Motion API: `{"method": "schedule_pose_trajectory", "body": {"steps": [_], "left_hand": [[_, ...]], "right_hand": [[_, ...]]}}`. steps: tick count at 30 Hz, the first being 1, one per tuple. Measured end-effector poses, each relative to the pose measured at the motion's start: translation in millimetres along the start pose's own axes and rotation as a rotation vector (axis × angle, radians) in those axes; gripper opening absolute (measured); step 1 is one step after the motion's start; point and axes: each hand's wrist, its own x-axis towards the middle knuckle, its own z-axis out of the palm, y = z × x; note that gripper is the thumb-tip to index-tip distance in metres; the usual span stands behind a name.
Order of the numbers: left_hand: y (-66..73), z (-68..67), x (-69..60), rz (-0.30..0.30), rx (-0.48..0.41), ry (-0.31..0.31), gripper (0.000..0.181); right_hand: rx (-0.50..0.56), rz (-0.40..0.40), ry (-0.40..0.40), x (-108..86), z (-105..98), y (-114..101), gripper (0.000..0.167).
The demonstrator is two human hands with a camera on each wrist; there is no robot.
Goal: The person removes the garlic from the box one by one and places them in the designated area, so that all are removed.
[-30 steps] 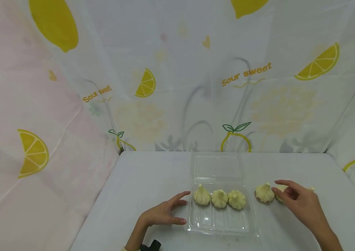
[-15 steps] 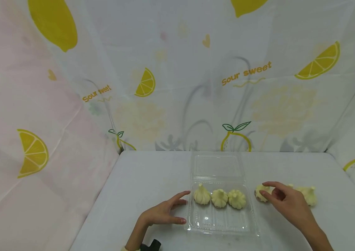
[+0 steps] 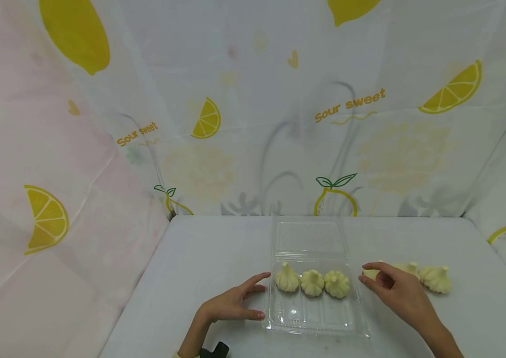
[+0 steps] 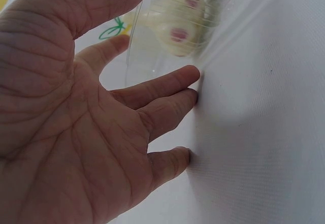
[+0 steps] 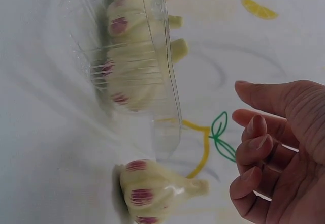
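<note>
Backdrop cloth (image 3: 253,79): pale, pinkish at left, upright behind the white surface (image 3: 217,253)
Lemon prints (image 3: 74,35): yellow wholes, slices, green-leaved outlines
Lettering (image 3: 350,105): orange "Sour sweet", twice
Heart prints (image 3: 293,59): small, orange

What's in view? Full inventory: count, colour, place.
Boxed garlic: 3, cream, in a row in the container
Loose garlic: 3, cream, on the table right of the container, two partly hidden
Container: 1, clear, lid open, on the table
Table: 1, white, under everything
Printed cloth: piece count unclear, whitish with yellow lemons, behind and beside the table
Dark object: 1, black, by the left wrist
Left grip: 1, bare, beside the container's left edge
Right grip: 1, bare, by the leftmost loose bulb
</note>
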Motion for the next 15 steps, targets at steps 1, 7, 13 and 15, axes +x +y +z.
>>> {"method": "schedule_pose_trajectory", "body": {"steps": [1, 7, 13, 15], "left_hand": [[0.1, 0.0, 0.0, 0.001, 0.001, 0.0, 0.088], [0.9, 0.5, -0.8, -0.004, -0.007, 0.002, 0.088], [0.9, 0.6, -0.8, -0.01, -0.011, 0.003, 0.088], [0.7, 0.7, -0.7, -0.009, -0.012, 0.003, 0.088]], "right_hand": [[0.003, -0.004, -0.003, -0.3, 1, 0, 0.023], [0.028, -0.038, -0.023, -2.7, 8, 1, 0.022], [0.064, -0.046, -0.049, -4.4, 15, -2, 0.023], [0.069, -0.054, -0.051, -4.9, 17, -3, 0.022]]}}
